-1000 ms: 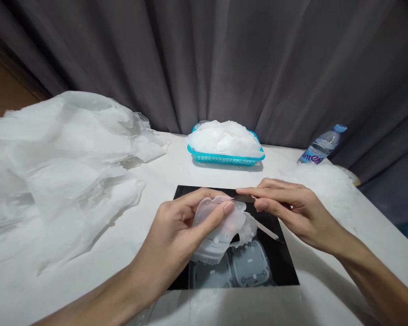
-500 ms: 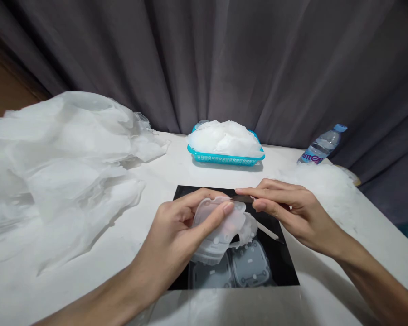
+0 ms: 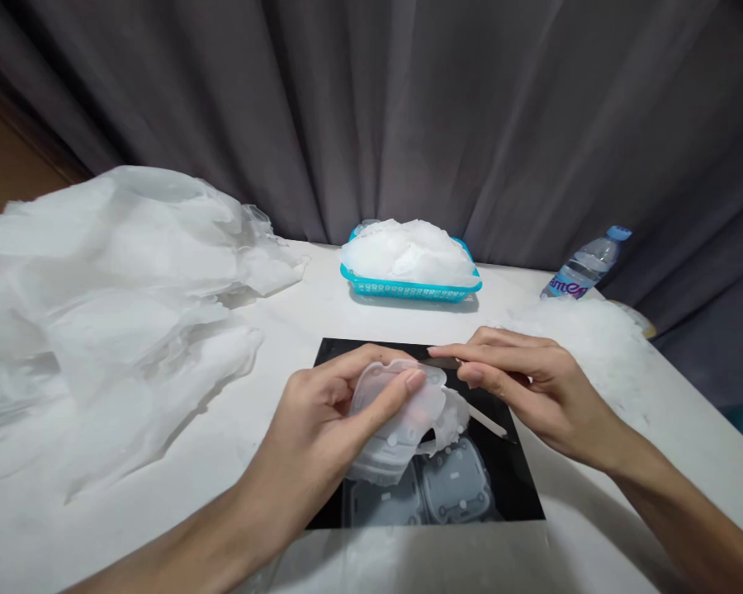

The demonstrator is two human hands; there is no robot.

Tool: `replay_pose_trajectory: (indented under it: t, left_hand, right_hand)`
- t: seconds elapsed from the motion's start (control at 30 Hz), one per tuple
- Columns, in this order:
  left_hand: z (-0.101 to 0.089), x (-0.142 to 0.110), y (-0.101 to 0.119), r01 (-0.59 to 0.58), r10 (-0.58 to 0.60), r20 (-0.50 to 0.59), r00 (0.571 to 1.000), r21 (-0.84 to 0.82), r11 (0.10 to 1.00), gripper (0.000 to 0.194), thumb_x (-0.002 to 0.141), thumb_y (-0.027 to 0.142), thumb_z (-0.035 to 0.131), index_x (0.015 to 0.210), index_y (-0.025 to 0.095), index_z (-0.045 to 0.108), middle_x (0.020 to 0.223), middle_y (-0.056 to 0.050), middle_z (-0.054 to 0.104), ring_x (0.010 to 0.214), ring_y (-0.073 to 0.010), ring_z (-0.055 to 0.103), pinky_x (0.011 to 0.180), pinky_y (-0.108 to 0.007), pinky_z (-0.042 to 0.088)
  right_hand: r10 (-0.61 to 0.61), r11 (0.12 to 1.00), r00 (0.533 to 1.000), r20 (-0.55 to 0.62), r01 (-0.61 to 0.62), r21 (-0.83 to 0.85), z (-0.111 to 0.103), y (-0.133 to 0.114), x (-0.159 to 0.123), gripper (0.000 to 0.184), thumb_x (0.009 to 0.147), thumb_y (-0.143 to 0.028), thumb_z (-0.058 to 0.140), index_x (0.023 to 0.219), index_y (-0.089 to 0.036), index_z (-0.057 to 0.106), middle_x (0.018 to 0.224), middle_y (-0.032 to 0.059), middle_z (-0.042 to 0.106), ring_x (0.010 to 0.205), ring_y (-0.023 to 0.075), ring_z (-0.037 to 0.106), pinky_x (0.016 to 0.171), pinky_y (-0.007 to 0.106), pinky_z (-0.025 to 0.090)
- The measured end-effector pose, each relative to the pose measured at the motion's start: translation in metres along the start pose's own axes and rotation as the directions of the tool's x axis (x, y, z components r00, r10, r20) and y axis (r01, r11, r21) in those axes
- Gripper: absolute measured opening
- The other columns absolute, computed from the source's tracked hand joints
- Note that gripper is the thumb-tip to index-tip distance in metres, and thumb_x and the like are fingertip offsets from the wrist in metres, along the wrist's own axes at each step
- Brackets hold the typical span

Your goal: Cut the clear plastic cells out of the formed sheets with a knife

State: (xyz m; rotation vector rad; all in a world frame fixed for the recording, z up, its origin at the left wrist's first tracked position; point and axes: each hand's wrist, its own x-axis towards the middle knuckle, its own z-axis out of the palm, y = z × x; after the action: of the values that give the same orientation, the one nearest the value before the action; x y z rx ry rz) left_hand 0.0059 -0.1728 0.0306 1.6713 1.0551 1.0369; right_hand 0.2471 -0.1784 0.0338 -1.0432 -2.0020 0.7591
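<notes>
Vs. ~1 sec ago, v. little changes: R thumb edges slightly twd the plastic pc, L grip looks the same. Suggests fine, slow work at one spot, approx. same stage.

L hand [image 3: 325, 412] grasps the translucent plastic pc [image 3: 371, 396], thumb on near face, fingers behind; pc is tilted up over the black mat [image 3: 517, 491], ragged pale bit [image 3: 453, 421] at its R side. L forearm comes in from lower L.

R hand [image 3: 548, 375] pinches a thin dark blade [image 3: 444, 362] btwn thumb & index, index stretched along the top, other fingers curled. Blade tip's at pc's top edge, nr L fingertips; can't tell if touching. R forearm slopes in from lower R.

Pale stick [image 3: 488, 423] lies on mat, R side. Beyond on worktop [image 3: 294, 322]: blue basket [image 3: 412, 291] w/ white stuff [image 3: 414, 252], tilted bottle [image 3: 585, 272] to R.
</notes>
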Motion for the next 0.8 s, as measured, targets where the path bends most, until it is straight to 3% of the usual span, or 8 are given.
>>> replay_pose_trajectory:
  t: [0.2, 0.47, 0.6, 0.8]
  left_hand:
    - [0.000, 0.001, 0.001, -0.007, 0.007, 0.016, 1.000, 0.005, 1.000, 0.010, 0.095, 0.034, 0.076, 0.092, 0.027, 0.082, 0.075, 0.005, 0.078, 0.063, -0.0094, 0.069, 0.052, -0.013, 0.046]
    - [-0.001, 0.001, 0.000, 0.006, -0.006, 0.022, 1.000, -0.010, 1.000, 0.010, 0.096, 0.035, 0.076, 0.092, 0.027, 0.081, 0.072, 0.007, 0.075, 0.062, -0.0081, 0.067, 0.054, -0.012, 0.047]
    - [0.000, 0.001, 0.000, 0.033, -0.031, 0.053, 0.998, -0.042, 0.999, 0.012, 0.097, 0.035, 0.075, 0.092, 0.026, 0.081, 0.077, 0.006, 0.077, 0.067, -0.0088, 0.068, 0.055, -0.012, 0.046]
    - [0.003, 0.001, -0.001, 0.063, -0.056, 0.153, 0.987, -0.040, 0.997, 0.018, 0.098, 0.037, 0.071, 0.092, 0.023, 0.079, 0.084, 0.004, 0.077, 0.072, -0.0105, 0.067, 0.062, -0.014, 0.048]
  right_hand:
    - [0.014, 1.000, 0.996, -0.086, -0.013, 0.007, -0.003, -0.004, 0.002, 0.029, 0.106, -0.034, 0.062, 0.131, -0.030, 0.076, 0.078, 0.0001, 0.060, 0.075, 0.0152, 0.058, 0.069, 0.029, 0.047]
    - [0.016, 1.000, 1.000, -0.003, -0.016, 0.013, -0.008, -0.002, 0.002, 0.031, 0.106, -0.034, 0.061, 0.135, -0.030, 0.074, 0.088, 0.0026, 0.068, 0.083, 0.0162, 0.062, 0.072, 0.028, 0.050]
    - [0.090, 0.983, 0.992, -0.090, -0.074, 0.166, 0.005, -0.002, 0.003, 0.025, 0.100, -0.039, 0.070, 0.120, -0.027, 0.079, 0.093, 0.0021, 0.070, 0.076, 0.0134, 0.060, 0.063, 0.024, 0.048]
    - [0.233, 0.898, 0.961, -0.148, -0.154, 0.411, 0.032, -0.005, 0.008, 0.011, 0.089, -0.027, 0.082, 0.099, -0.021, 0.081, 0.083, -0.0010, 0.067, 0.068, 0.0097, 0.056, 0.058, 0.021, 0.045]
